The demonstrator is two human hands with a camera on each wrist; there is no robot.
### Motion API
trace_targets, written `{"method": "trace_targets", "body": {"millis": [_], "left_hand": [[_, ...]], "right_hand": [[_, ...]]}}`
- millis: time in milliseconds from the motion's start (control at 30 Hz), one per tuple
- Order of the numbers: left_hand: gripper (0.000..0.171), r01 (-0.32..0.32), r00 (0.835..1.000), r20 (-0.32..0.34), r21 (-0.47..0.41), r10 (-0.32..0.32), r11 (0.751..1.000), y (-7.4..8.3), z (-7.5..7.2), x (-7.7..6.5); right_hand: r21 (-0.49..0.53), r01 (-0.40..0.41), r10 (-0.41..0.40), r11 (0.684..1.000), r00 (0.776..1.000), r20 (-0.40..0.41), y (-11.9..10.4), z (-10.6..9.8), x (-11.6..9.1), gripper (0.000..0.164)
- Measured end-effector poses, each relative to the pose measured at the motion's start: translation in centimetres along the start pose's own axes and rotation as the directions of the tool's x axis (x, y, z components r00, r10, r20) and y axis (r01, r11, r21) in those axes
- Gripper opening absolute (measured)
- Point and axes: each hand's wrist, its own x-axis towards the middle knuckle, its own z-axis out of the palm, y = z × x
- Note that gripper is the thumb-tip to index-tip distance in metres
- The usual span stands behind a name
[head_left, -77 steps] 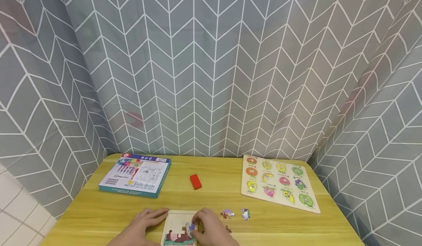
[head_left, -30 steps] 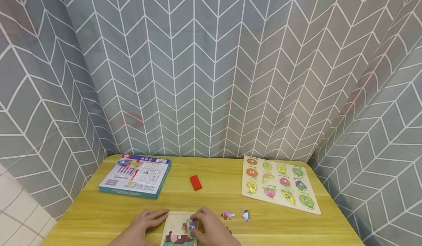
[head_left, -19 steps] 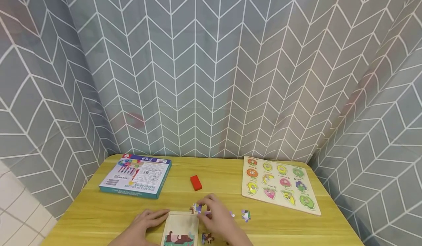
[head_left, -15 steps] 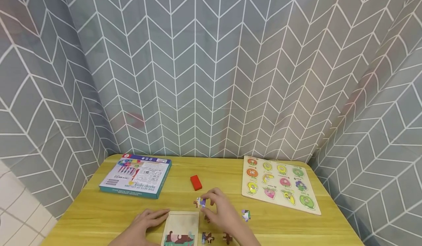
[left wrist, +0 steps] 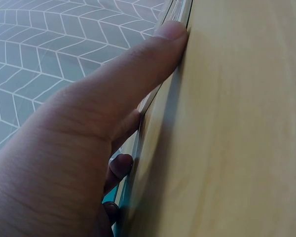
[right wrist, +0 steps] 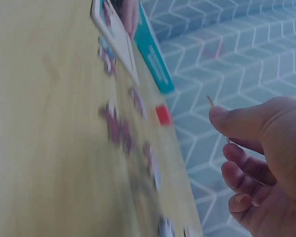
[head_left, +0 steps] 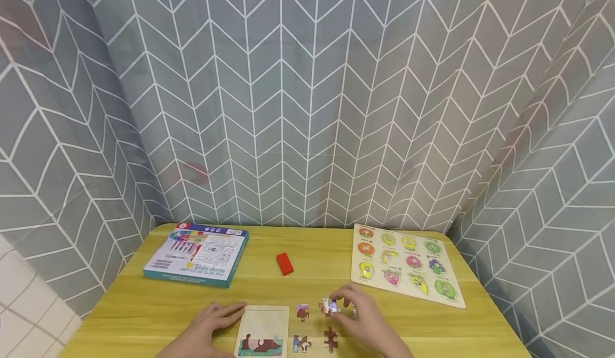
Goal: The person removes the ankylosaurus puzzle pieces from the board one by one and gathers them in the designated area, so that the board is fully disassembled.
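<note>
left hand [head_left: 206, 327] low, thumb [left wrist: 133, 64] outstretched; right hand [head_left: 361, 315] raised, thumb and fingers [right wrist: 241, 175] bent in a pinch

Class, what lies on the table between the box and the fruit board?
A red block lies between them, as the head view shows.

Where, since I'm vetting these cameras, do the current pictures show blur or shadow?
Right wrist: loose puzzle pieces smeared, red block soft-edged, right hand clearer; left wrist: a dark shadow band on the table beside the left hand; head: fairly even light, largest lettering on the box legible, smallest print not.
</note>
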Motion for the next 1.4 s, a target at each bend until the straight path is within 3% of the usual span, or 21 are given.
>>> {"method": "trace_targets", "body": {"millis": [267,500,700,1033,1400], "left_hand": [[0.088,-0.017,1.0,-0.02,0.032,0.017,0.999,-0.1,0.0,-0.1],[0.085,0.043,0.999,0.006,-0.001,-0.043,0.999,-0.4,0.1,0.0],[0.085,0.044,0.999,0.001,0.006,-0.044,0.999,-0.5,0.1,0.0],[0.085,0.037,0.999,0.01,-0.017,-0.037,0.999,-0.7,0.2,0.2],[0.086,0.039,0.999,0.016,-0.021,-0.039,0.999,-0.9,0.3,0.3]], "right_hand": [[-0.038,-0.047,0.047,0.998,0.999,0.013,2.8,-2.6,-3.3,0.022],[0.049,-0.107,0.099,0.993,0.983,0.155,4.7,-3.6,-5.4,0.024],[0.13,-0.151,0.118,0.98,0.965,0.234,5.9,-3.4,-6.0,0.022],[0.16,-0.172,0.131,0.972,0.962,0.238,7.6,-2.6,-6.5,0.021],[0.202,-0.143,0.094,0.969,0.967,0.237,8.4,-2.5,-6.7,0.024]]}}
